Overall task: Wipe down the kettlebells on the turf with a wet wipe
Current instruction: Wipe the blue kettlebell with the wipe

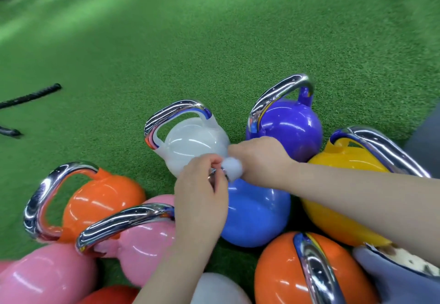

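On the green turf [214,42] a cluster of coloured kettlebells with chrome handles stood packed together. Over the middle of the cluster both hands met at a small white wet wipe [232,167], bunched into a wad. The right hand [259,158] had its fingers curled round the wipe from the right side, and the left hand [202,184] pinched at its left edge with thumb and fingertips drawn together. Directly beneath the hands sat the blue kettlebell [257,213], its handle mostly hidden by them; whether the wipe touched that handle could not be told. Just beyond stood the white kettlebell [192,144], upright, and to its right the purple kettlebell [290,127]. A yellow kettlebell [338,208] lay under the right forearm. Left of the hands were an orange kettlebell [102,199] and a pink kettlebell [147,239], touching each other, and a second orange kettlebell [278,277] sat nearest the lower edge. Well apart, near the left edge of the turf, lay the ends of a black battle rope [31,95].
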A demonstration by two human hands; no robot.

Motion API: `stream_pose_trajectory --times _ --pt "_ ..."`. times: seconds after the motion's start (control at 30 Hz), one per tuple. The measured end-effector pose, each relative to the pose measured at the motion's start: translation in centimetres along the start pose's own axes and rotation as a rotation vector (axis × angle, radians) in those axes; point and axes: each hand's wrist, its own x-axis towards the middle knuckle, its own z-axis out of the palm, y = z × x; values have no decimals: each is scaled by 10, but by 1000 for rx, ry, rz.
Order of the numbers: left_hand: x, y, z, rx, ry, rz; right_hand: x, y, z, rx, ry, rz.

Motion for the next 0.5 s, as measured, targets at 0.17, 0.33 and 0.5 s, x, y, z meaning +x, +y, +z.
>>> stream_pose_trajectory --times 0.17,0.33,0.5 --pt "-37 10 15 52 -466 55 -16 26 21 497 79 327" --pt "-44 0 26 134 -661 -15 -28 30 42 765 214 563" --pt "-38 3 33 67 -632 -88 -18 17 16 393 28 356"
